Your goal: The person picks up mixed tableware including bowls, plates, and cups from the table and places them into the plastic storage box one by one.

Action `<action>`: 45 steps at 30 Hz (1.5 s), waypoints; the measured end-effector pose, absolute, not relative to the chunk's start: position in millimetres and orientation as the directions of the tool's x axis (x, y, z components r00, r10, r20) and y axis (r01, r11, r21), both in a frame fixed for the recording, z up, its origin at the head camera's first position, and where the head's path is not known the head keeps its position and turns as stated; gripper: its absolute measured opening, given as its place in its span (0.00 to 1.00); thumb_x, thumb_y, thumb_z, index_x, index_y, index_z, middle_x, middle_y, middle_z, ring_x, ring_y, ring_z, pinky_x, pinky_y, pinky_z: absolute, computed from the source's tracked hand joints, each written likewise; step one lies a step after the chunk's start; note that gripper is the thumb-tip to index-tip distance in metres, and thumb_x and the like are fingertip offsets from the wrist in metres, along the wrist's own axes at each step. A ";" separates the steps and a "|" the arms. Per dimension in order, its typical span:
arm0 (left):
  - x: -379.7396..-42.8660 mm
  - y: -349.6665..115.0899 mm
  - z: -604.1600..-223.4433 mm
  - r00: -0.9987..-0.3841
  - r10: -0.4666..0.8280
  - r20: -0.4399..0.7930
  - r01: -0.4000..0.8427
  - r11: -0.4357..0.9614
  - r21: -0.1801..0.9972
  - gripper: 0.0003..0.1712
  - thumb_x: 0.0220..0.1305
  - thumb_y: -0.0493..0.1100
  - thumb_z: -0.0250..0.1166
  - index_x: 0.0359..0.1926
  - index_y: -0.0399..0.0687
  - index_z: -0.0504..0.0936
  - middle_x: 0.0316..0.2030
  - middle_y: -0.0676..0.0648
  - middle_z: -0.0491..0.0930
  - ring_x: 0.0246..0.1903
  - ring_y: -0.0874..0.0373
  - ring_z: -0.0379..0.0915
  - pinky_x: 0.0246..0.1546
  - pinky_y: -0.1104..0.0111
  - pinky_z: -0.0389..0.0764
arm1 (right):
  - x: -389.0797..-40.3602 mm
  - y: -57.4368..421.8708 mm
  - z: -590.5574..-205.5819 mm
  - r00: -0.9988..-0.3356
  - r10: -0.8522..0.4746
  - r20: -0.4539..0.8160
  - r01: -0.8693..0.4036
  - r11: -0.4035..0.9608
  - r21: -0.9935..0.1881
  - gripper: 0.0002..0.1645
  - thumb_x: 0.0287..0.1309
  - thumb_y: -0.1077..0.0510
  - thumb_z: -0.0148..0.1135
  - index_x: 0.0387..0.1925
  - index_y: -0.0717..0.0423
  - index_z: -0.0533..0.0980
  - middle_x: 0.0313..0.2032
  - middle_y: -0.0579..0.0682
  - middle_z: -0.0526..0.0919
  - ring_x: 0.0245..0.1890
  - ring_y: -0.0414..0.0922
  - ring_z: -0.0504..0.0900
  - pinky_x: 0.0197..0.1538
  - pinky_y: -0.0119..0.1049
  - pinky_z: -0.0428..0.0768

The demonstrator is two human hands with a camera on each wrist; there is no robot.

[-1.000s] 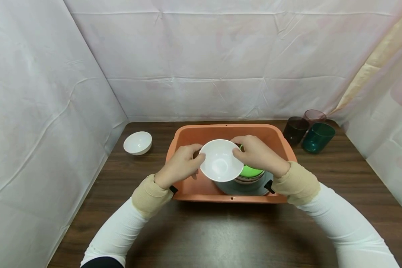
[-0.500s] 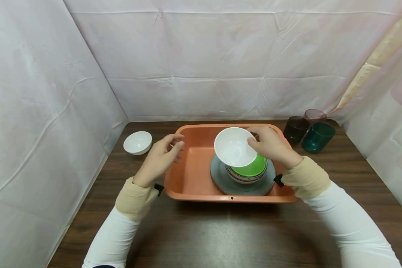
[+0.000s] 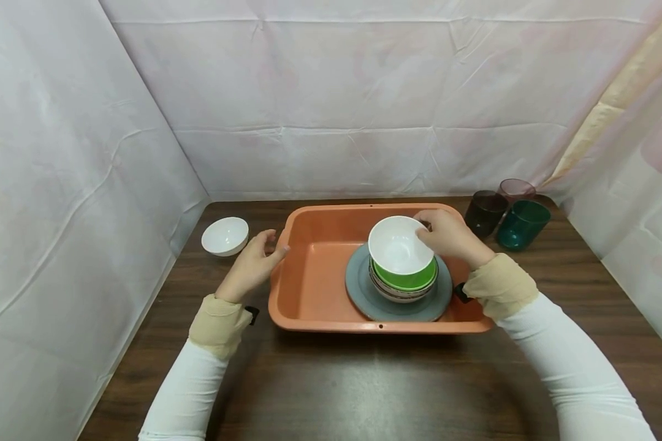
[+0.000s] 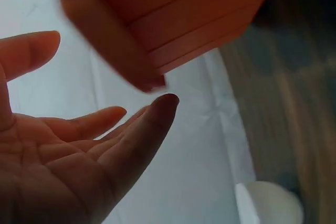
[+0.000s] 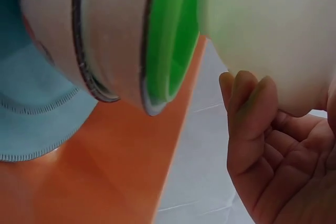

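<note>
My right hand (image 3: 447, 236) pinches the rim of a white bowl (image 3: 399, 245), thumb inside and fingers beneath. The bowl is close over a green bowl (image 3: 405, 280), which tops a stack of patterned bowls (image 5: 113, 40). That stack stands on a blue-grey plate (image 3: 358, 288) in the right part of an orange basin (image 3: 314, 288). In the left wrist view, my left hand (image 4: 68, 166) has its fingers spread and nothing in them, beside the basin's wall (image 4: 199, 19). A second white bowl (image 3: 225, 236) stands on the table just beyond this hand.
At the back right stand three tumblers: a dark one (image 3: 485, 213), a teal one (image 3: 524, 225) and a pinkish one (image 3: 517, 187). White cloth walls (image 3: 320, 122) enclose the brown wooden table (image 3: 353, 386) at the back and sides.
My left hand has let go of the white bowl and moved left, out past the basin's edge. My right hand has carried the bowl right, over the green one.
</note>
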State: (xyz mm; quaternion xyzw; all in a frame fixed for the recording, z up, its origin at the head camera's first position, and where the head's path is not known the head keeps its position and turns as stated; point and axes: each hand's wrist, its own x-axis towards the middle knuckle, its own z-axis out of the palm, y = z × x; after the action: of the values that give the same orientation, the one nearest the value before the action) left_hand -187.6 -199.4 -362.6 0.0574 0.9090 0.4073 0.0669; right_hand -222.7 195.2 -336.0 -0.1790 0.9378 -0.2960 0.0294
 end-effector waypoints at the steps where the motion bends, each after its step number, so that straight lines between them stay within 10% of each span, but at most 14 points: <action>1: -188.7 -199.6 -365.9 -0.983 0.159 -0.093 0.038 0.667 0.744 0.43 0.80 0.56 0.55 0.81 0.31 0.54 0.76 0.30 0.62 0.71 0.33 0.68 0.67 0.43 0.75 | -223.5 195.3 -337.0 -0.935 -0.353 0.037 -0.310 0.761 -0.570 0.18 0.70 0.68 0.53 0.55 0.73 0.80 0.45 0.67 0.86 0.31 0.50 0.79 0.38 0.40 0.78; 8: -191.5 -192.5 -387.8 -0.979 0.159 -0.125 -0.001 0.614 0.789 0.44 0.77 0.53 0.61 0.79 0.29 0.56 0.62 0.28 0.77 0.54 0.40 0.83 0.58 0.50 0.83 | -225.4 196.8 -340.6 -0.935 -0.354 -0.034 -0.271 0.771 -0.576 0.19 0.69 0.67 0.54 0.56 0.73 0.79 0.43 0.64 0.86 0.31 0.49 0.78 0.35 0.39 0.77; 45: -187.0 -182.0 -412.1 -0.995 0.036 -0.093 -0.066 0.464 0.883 0.38 0.74 0.37 0.58 0.79 0.29 0.57 0.66 0.27 0.73 0.62 0.35 0.76 0.66 0.46 0.77 | -236.8 195.2 -360.7 -0.950 -0.276 -0.148 -0.147 0.812 -0.565 0.07 0.62 0.67 0.67 0.37 0.62 0.74 0.31 0.53 0.74 0.34 0.50 0.73 0.38 0.39 0.71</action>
State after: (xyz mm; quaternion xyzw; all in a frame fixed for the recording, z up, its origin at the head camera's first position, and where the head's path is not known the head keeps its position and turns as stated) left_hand -187.0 -182.0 -412.1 -0.0088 0.8542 0.5175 0.0493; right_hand -236.8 195.2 -360.7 -0.1119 0.9451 -0.2859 0.1121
